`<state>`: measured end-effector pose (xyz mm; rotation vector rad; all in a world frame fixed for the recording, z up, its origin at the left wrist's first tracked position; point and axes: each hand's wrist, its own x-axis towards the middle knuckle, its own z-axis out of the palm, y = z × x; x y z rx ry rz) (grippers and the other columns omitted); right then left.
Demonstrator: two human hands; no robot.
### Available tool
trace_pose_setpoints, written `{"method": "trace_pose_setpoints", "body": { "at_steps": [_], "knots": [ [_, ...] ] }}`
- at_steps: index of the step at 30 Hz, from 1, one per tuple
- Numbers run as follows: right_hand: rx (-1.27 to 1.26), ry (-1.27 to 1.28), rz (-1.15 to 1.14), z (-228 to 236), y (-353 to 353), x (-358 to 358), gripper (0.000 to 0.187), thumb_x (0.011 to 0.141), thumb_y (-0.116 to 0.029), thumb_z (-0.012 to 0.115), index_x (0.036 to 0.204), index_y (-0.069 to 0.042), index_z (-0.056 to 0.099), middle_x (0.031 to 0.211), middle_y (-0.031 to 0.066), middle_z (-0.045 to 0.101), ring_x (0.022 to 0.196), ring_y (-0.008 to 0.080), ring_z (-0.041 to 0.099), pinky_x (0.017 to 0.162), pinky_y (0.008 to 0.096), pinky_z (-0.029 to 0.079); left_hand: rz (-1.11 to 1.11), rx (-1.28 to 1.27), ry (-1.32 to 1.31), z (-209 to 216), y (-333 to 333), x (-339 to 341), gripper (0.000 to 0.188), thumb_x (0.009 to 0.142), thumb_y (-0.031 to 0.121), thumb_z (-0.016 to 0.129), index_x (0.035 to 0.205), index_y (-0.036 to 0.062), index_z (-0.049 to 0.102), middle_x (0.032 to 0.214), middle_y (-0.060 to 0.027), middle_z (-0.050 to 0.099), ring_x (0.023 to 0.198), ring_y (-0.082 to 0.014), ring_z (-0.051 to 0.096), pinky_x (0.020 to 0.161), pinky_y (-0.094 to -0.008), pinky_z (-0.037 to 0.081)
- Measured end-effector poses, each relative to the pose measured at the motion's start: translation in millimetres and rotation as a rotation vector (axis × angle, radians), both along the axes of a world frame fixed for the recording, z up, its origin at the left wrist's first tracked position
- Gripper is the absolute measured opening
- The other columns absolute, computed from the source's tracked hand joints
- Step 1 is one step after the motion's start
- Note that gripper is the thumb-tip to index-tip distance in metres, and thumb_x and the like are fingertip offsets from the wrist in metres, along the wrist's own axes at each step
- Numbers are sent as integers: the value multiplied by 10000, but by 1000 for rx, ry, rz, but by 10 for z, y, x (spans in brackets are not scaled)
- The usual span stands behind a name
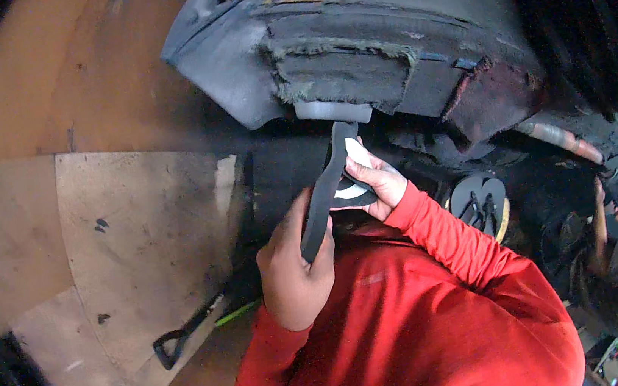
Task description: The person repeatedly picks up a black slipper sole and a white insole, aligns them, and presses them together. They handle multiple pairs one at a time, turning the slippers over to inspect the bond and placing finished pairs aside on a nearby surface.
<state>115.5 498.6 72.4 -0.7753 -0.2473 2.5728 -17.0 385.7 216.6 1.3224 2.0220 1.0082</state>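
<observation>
Gripping a black strap (324, 191), both hands (295, 271), under a grey panel (353, 43); black-handled tool (184, 333) nearby.

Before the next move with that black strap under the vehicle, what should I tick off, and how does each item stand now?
1. Left hand grips the long black flexible strap: ok, fingers wrapped around its lower part.
2. Right hand steadies the strap higher up: ok; it also holds a white piece.
3. Strap's top meets the grey rounded part of the worn grey underbody: cannot tell if attached.
4. Black-handled tool on the plywood floor: ok, apart from both hands.
5. Another person's hands: ok, apart at right.
</observation>
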Motion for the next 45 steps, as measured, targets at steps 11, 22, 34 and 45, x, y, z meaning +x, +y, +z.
{"method": "trace_pose_setpoints", "body": {
  "at_steps": [11, 22, 34, 45],
  "knots": [
    [817, -379, 40, -145, -158, 200, 910, 834, -48, 762, 1566, -183, 237, 1299, 91, 599, 1131, 190, 602, 978, 331, 480, 231, -144, -450, -1011, -1031, 149, 417, 899, 59, 645, 1299, 10, 539, 1265, -162, 605, 1164, -235, 589, 1008, -347, 436],
    [1437, -461, 175, -409, 42, 125, 1367, 618, -241, 940, 1576, -129, -29, 1495, 193, 433, 1351, 294, 451, 1104, 345, 351, -14, 39, -375, -1325, 535, -72, 545, 946, 252, 653, 1385, -25, 487, 1217, -148, 656, 1109, -182, 624, 928, -320, 488],
    [152, -217, 225, -154, 429, 31, 727, 854, -10, 728, 1470, -233, 414, 1109, 30, 646, 975, 199, 662, 843, 484, 589, -197, -161, -487, -1389, 1174, -233, 395, 887, 230, 636, 1201, -8, 605, 974, -107, 697, 897, -140, 645, 778, -332, 504],
    [1845, -735, -42, -412, 23, 119, 1015, 598, -166, 879, 1502, -177, 417, 1400, 240, 456, 1266, 394, 498, 1008, 410, 458, 29, 262, -910, -1642, 419, 83, 605, 896, 47, 660, 1456, 1, 435, 1327, -101, 591, 1142, -144, 576, 992, -290, 457]
  ]
}}
